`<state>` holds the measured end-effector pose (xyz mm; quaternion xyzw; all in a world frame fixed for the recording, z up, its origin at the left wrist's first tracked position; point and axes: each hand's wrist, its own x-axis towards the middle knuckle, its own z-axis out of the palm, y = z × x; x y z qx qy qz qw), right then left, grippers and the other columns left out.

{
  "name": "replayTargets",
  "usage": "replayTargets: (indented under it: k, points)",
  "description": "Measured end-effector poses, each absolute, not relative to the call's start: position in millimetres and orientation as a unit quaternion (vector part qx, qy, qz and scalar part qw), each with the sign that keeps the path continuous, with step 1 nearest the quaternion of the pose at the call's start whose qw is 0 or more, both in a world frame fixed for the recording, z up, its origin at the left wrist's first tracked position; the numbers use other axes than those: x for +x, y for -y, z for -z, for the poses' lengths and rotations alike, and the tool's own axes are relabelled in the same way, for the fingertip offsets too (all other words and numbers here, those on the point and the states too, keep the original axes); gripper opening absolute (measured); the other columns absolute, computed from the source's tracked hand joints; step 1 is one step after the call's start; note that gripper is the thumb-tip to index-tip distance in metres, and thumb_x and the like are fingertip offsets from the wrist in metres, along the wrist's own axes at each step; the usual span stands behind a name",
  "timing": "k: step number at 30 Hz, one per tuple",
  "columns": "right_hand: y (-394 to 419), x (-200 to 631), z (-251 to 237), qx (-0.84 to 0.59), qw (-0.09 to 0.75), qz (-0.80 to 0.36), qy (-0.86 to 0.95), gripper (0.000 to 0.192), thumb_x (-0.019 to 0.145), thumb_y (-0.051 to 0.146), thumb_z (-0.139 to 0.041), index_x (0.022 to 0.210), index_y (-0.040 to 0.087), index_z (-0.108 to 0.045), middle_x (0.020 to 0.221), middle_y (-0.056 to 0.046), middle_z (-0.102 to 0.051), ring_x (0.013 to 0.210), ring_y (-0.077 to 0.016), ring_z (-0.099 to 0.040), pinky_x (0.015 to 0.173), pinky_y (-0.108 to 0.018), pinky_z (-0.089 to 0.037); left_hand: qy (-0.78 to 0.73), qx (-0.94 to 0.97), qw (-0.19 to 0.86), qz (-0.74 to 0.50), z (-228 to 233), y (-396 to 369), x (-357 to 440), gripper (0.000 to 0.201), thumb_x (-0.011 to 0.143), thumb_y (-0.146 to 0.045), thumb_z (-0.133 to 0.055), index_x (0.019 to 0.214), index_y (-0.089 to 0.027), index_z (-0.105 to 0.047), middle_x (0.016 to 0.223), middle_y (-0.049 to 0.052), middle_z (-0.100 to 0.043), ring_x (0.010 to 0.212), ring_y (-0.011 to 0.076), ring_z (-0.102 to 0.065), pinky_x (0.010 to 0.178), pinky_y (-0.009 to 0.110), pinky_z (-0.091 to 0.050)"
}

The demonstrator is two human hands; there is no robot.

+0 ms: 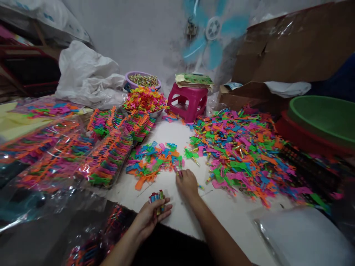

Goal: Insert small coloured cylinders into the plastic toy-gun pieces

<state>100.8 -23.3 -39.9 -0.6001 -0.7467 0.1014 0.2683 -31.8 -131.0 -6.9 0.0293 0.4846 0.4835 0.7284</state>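
Gleaming multicoloured plastic toy bundle (156, 197)

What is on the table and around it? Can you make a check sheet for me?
Surface: white table, bare only near the hands.
Job's things: left hand grips a small bunch of colourful pieces; right hand rests at the edge of the small pile of plastic toys.
Clutter: big toy heap on the right; clear bags packed with toys on the left; heaped bowl behind.
Hands: left closed on the pieces; right fingers curled, grip unclear.
Cables: nothing seen.
Surroundings: pink stool, spinning blue fan, cardboard boxes, green basin, white sack.
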Motion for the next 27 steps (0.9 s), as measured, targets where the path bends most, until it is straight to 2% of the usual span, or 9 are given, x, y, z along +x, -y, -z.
replayTargets:
  k: [5, 8, 11, 16, 19, 21, 24, 27]
  points:
    - [39.8, 113.5, 32.1, -0.555, 0.246, -0.093, 0.789, 0.026, 0.079, 0.035, -0.047, 0.090, 0.017, -0.062, 0.079, -0.006, -0.057, 0.077, -0.0185, -0.050, 0.073, -0.028, -0.036, -0.490, 0.027, 0.701, -0.518, 12.8, 120.3, -35.4, 0.019, 0.066, -0.010, -0.063, 0.085, -0.012, -0.059, 0.099, 0.011, -0.064, 0.086, 0.0218, -0.063, 0.073, 0.031, -0.053]
    - [34.9, 140.8, 28.8, -0.590, 0.262, -0.055, 0.762, 0.032, 0.081, 0.037, -0.043, 0.096, 0.016, -0.061, 0.087, -0.009, -0.059, 0.083, -0.0203, -0.050, 0.076, -0.032, -0.036, -0.503, 0.031, 0.665, -0.551, 12.2, 113.1, -39.0, 0.023, 0.064, -0.009, -0.065, 0.086, -0.015, -0.059, 0.102, 0.008, -0.063, 0.086, 0.0206, -0.063, 0.070, 0.030, -0.055]
    - [37.0, 162.1, 33.4, -0.614, 0.238, -0.031, 0.752, 0.028, 0.079, 0.032, -0.045, 0.091, 0.017, -0.064, 0.088, -0.010, -0.060, 0.082, -0.0223, -0.051, 0.075, -0.035, -0.036, -0.517, 0.036, 0.636, -0.572, 13.3, 109.3, -48.0, 0.024, 0.064, -0.010, -0.066, 0.087, -0.015, -0.059, 0.105, 0.009, -0.062, 0.088, 0.0206, -0.062, 0.067, 0.029, -0.055]
    - [48.4, 145.6, 37.0, -0.555, 0.241, -0.131, 0.785, 0.028, 0.083, 0.034, -0.041, 0.086, 0.020, -0.065, 0.086, -0.006, -0.061, 0.083, -0.0179, -0.053, 0.075, -0.030, -0.038, -0.519, 0.054, 0.645, -0.558, 15.6, 110.5, -48.4, 0.021, 0.065, -0.012, -0.065, 0.085, -0.013, -0.059, 0.103, 0.011, -0.062, 0.087, 0.0218, -0.062, 0.067, 0.030, -0.055]
    - [30.1, 122.8, 30.3, -0.604, 0.256, -0.155, 0.739, 0.036, 0.083, 0.040, -0.036, 0.090, 0.017, -0.062, 0.089, -0.008, -0.059, 0.085, -0.0179, -0.053, 0.075, -0.029, -0.039, -0.508, 0.068, 0.660, -0.549, 14.2, 113.6, -36.7, 0.020, 0.064, -0.014, -0.066, 0.083, -0.013, -0.059, 0.099, 0.010, -0.063, 0.083, 0.0208, -0.064, 0.068, 0.030, -0.054]
    - [10.1, 112.2, 26.5, -0.632, 0.248, -0.147, 0.719, 0.037, 0.078, 0.045, -0.043, 0.090, 0.015, -0.061, 0.089, -0.010, -0.059, 0.084, -0.0207, -0.053, 0.072, -0.031, -0.040, -0.506, 0.075, 0.671, -0.537, 13.9, 116.1, -29.9, 0.020, 0.064, -0.015, -0.067, 0.082, -0.012, -0.060, 0.094, 0.011, -0.064, 0.080, 0.0203, -0.064, 0.067, 0.030, -0.054]
    - [-15.4, 108.3, 24.0, -0.646, 0.222, -0.155, 0.714, 0.029, 0.071, 0.041, -0.053, 0.082, 0.016, -0.062, 0.078, -0.008, -0.060, 0.075, -0.0210, -0.055, 0.064, -0.030, -0.040, -0.516, 0.085, 0.670, -0.526, 14.9, 119.7, -26.5, 0.020, 0.063, -0.016, -0.067, 0.081, -0.011, -0.060, 0.092, 0.011, -0.064, 0.079, 0.0200, -0.063, 0.066, 0.029, -0.054]
    - [-24.9, 115.2, 23.0, -0.646, 0.202, -0.163, 0.718, 0.021, 0.072, 0.029, -0.049, 0.084, 0.017, -0.062, 0.071, -0.005, -0.062, 0.066, -0.0179, -0.055, 0.058, -0.027, -0.039, -0.521, 0.089, 0.664, -0.529, 15.5, 121.8, -28.4, 0.021, 0.063, -0.017, -0.067, 0.082, -0.011, -0.060, 0.095, 0.011, -0.063, 0.081, 0.0202, -0.063, 0.067, 0.030, -0.054]
